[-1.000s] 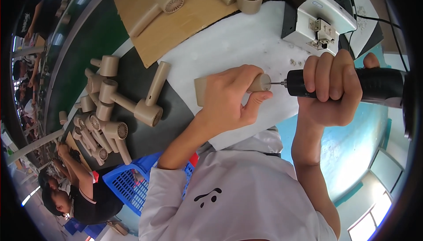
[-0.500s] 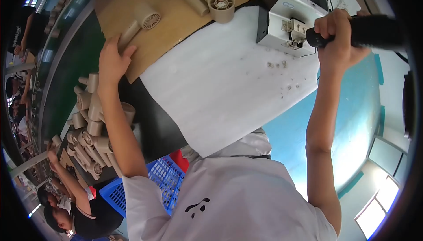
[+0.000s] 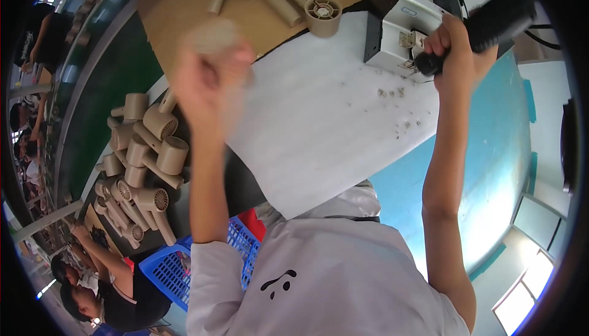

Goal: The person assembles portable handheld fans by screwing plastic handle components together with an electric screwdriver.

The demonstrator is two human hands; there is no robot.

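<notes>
My right hand [image 3: 460, 54] is wrapped round a black electric screwdriver [image 3: 500, 23]. Its front end is close to the metal outlet [image 3: 412, 44] of a grey box-shaped screw feeder [image 3: 423, 14]; whether they touch I cannot tell. Smeared by motion, my left hand [image 3: 208, 84] is raised at the left edge of the white sheet [image 3: 307, 121]. In it is a beige hair dryer [image 3: 216, 34], only its blurred rounded part showing past the fingers. Behind the sheet, more beige dryer bodies [image 3: 276, 1] lie on brown cardboard [image 3: 175, 7], one with its round open end [image 3: 323, 9] up.
Several beige dryer bodies [image 3: 138, 152] are heaped on the left beside a green conveyor belt [image 3: 101, 78]. Small screws [image 3: 392, 92] are scattered on the sheet near the feeder. A blue basket [image 3: 165, 268] stands below the table edge. Another person [image 3: 123, 293] works at lower left.
My left hand has lifted the dryer off the cardboard and swung it to the right, towards the sheet. My right hand has shifted slightly left with the screwdriver, which is now more tilted.
</notes>
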